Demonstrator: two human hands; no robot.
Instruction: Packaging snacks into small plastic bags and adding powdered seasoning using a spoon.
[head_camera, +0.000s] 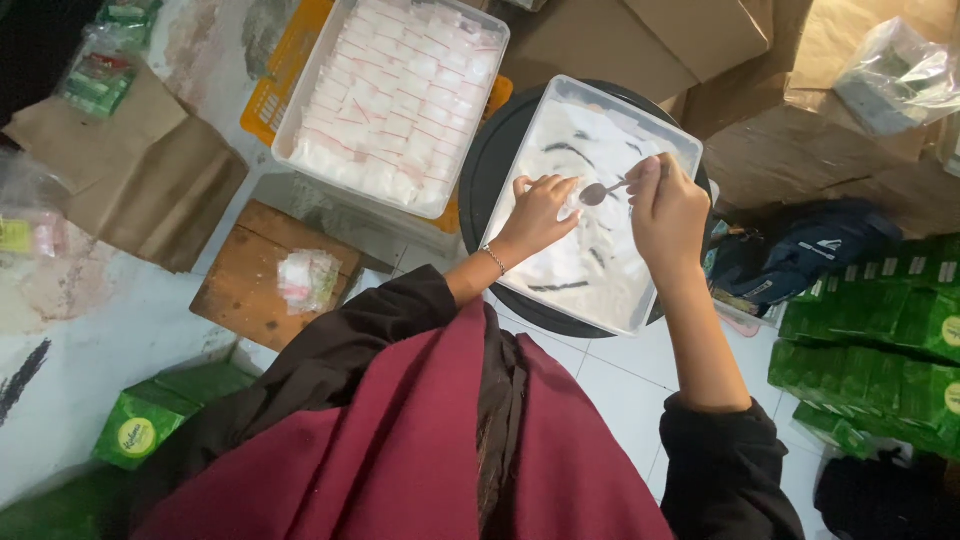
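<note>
Right hand (668, 210) pinches a metal spoon (598, 192) over the white-powder tray (600, 205); left hand (538, 210) beside spoon, fingers curled narrow, contents unclear.

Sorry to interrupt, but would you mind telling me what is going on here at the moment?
A person is bent over a clear tray of white powder that sits on a round black tray. The right hand holds a small spoon over the powder, and the left hand is right beside the spoon's bowl, fingers pinched; what they hold is too small to tell. Further off, a second clear bin is full of small filled white packets, and a few more packets lie on a wooden board.
</note>
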